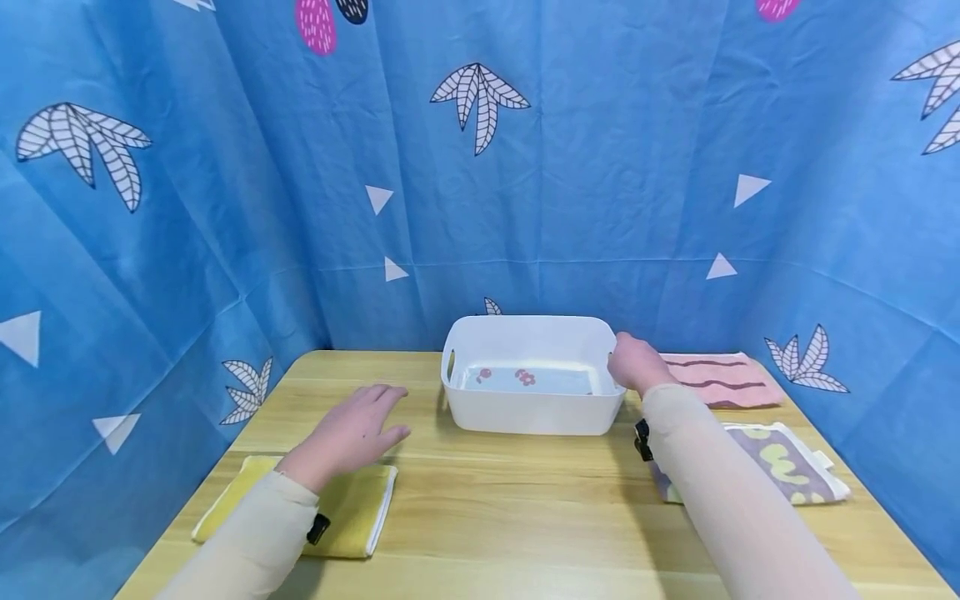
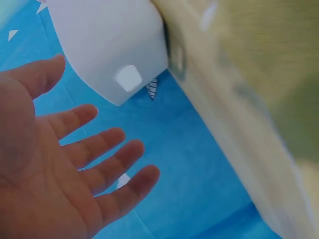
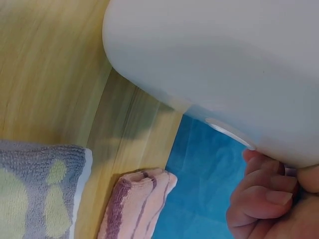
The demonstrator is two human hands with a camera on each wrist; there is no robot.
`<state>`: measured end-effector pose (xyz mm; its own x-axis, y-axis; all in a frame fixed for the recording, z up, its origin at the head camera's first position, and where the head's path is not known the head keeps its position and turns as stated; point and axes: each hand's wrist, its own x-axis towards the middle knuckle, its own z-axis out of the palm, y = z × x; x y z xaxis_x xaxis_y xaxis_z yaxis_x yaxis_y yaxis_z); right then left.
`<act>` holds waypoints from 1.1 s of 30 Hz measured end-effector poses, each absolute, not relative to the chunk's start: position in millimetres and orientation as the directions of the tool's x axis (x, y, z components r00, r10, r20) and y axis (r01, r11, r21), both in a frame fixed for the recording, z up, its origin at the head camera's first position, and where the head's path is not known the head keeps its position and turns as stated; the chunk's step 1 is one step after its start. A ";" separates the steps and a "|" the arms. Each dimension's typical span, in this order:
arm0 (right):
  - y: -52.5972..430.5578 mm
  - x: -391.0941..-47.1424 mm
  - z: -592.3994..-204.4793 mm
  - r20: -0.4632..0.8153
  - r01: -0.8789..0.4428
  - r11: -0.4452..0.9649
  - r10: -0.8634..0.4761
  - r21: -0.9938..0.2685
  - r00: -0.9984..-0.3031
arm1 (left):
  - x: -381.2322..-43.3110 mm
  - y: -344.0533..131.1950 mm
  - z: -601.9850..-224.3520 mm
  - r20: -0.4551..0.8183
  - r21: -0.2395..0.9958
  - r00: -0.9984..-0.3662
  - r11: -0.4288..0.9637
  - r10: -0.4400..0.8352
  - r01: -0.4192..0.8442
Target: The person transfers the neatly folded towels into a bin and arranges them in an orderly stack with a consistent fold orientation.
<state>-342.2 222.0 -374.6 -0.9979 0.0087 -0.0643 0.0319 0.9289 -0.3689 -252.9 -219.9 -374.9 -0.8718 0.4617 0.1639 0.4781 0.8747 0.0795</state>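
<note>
A white plastic basket (image 1: 534, 414) stands toward the back of the table, with red flower shapes showing on its inner floor. My right hand (image 1: 636, 364) is at its right end, gripping the wall near the rim; in the right wrist view the curled fingers (image 3: 264, 191) meet the basket's edge beside the handle slot. Over the left part of the table hovers my left hand (image 1: 352, 433), fingers spread and holding nothing. Below its wrist lies a folded yellow towel (image 1: 348, 521), partly hidden by the forearm. The left wrist view shows the palm (image 2: 45, 184) apart from the basket (image 2: 112, 45).
On the right of the wooden table (image 1: 480, 508) lie a folded pink striped towel (image 1: 720, 379) and a folded grey-purple towel (image 1: 787, 467) with pale green shapes, partly behind the right forearm. A blue patterned curtain (image 1: 600, 183) encloses the back and sides.
</note>
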 end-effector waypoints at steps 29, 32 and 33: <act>223.1 -343.6 -375.8 -0.070 0.041 0.924 0.015 -0.380 -0.997 | -200.6 -314.3 -418.4 -0.312 0.298 -0.913 0.940 0.261 0.167; 223.1 -343.9 -375.9 -0.075 0.042 0.923 0.015 -0.382 -0.997 | -201.3 -315.0 -420.8 -0.337 0.306 -0.907 0.940 0.255 0.150; 223.0 -344.0 -375.9 -0.075 0.042 0.923 0.014 -0.383 -0.997 | -201.6 -314.6 -421.1 -0.337 0.308 -0.906 0.940 0.255 0.149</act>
